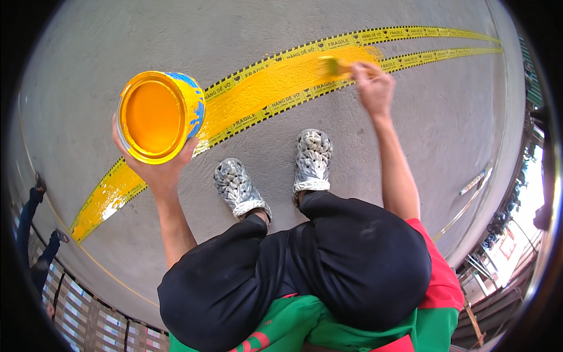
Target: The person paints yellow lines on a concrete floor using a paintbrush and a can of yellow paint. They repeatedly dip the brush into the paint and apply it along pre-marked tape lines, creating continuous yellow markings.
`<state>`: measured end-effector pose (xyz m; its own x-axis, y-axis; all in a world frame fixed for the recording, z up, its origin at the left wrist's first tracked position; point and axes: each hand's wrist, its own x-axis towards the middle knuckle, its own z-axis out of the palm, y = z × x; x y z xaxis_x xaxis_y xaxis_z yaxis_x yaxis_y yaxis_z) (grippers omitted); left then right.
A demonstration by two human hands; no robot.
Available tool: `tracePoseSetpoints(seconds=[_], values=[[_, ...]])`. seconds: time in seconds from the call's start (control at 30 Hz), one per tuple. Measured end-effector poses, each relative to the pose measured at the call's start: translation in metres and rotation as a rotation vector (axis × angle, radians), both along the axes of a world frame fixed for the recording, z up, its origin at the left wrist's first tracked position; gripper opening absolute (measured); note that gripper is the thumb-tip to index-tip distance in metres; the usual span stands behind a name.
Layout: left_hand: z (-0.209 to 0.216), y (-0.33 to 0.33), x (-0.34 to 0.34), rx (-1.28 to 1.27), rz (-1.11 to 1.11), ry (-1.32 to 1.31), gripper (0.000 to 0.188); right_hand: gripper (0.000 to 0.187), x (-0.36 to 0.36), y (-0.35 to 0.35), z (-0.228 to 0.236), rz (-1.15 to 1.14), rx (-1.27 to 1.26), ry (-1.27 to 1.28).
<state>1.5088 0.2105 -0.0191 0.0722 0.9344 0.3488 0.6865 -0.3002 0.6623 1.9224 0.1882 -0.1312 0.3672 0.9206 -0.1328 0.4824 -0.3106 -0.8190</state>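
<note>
Yellow paint (258,92) coats grey floor (352,155) between tapes (339,42).

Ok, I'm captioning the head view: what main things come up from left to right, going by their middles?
Another person's legs, can of yellow paint, left shoe, right shoe, paintbrush, right hand.

Bold black capitals, smaller lines of print and a wineglass pictogram repeat along two yellow tapes: the far tape (338,43) beyond the right hand (376,92) gripping the brush (335,66), and the near tape (324,88) reaching under that hand. On the can (153,117) above the left hand (163,170), any lettering is illegible.
</note>
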Motion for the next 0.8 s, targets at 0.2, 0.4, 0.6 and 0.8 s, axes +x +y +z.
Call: tracePoseSetpoints(seconds=[0.2,0.4,0.6,0.8], values=[[-0.005,0.0,0.001,-0.021,-0.009,-0.072,0.117,0.021,0.068,0.01,-0.011,-0.102,0.042,-0.627],[-0.007,0.003,0.01,0.001,-0.046,-0.13,0.116,0.019,-0.093,-0.023,-0.01,0.417,0.23,-0.36],[-0.007,0.003,0.013,-0.002,-0.055,-0.152,0.113,0.015,-0.154,-0.026,0.008,0.282,0.078,0.277],[-0.014,0.005,0.013,-0.031,-0.083,-0.256,0.11,0.019,-0.036,-0.013,-0.001,0.17,0.017,-0.157]])
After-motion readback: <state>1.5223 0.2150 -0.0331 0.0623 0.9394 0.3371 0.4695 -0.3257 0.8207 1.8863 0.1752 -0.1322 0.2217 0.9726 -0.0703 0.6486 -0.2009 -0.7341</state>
